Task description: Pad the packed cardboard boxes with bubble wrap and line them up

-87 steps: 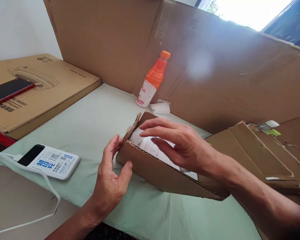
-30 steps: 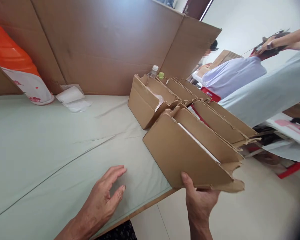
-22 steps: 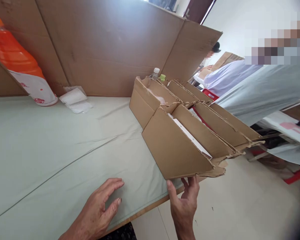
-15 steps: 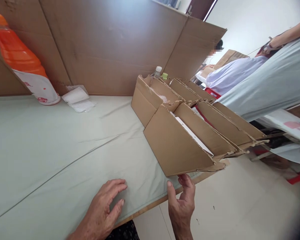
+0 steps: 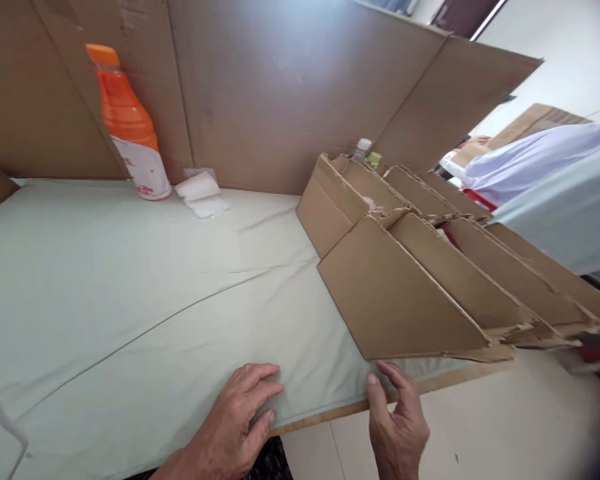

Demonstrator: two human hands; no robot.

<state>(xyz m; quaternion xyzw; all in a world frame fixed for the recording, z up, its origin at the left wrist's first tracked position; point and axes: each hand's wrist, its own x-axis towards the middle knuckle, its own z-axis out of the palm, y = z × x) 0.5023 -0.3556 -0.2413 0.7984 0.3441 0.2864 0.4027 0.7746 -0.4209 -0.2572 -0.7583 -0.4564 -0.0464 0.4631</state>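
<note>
Released now, the nearest cardboard box (image 5: 395,300) sits on the table (image 5: 130,280), no longer gripped from below.

Right hand (image 5: 397,427) hovers loosely open just under the box's near corner, at the table edge; left hand (image 5: 240,420) lies flat, fingers spread, on the pale cloth. More torn boxes (image 5: 480,260) crowd in behind it, well apart from the orange bottle (image 5: 127,127) and white packet (image 5: 200,193) by the cardboard wall (image 5: 280,87).

Plain brown cardboard box (image 5: 395,300) on pale green cloth (image 5: 130,267); beyond the box, orange bottle (image 5: 130,127) with white, red-printed label.
</note>
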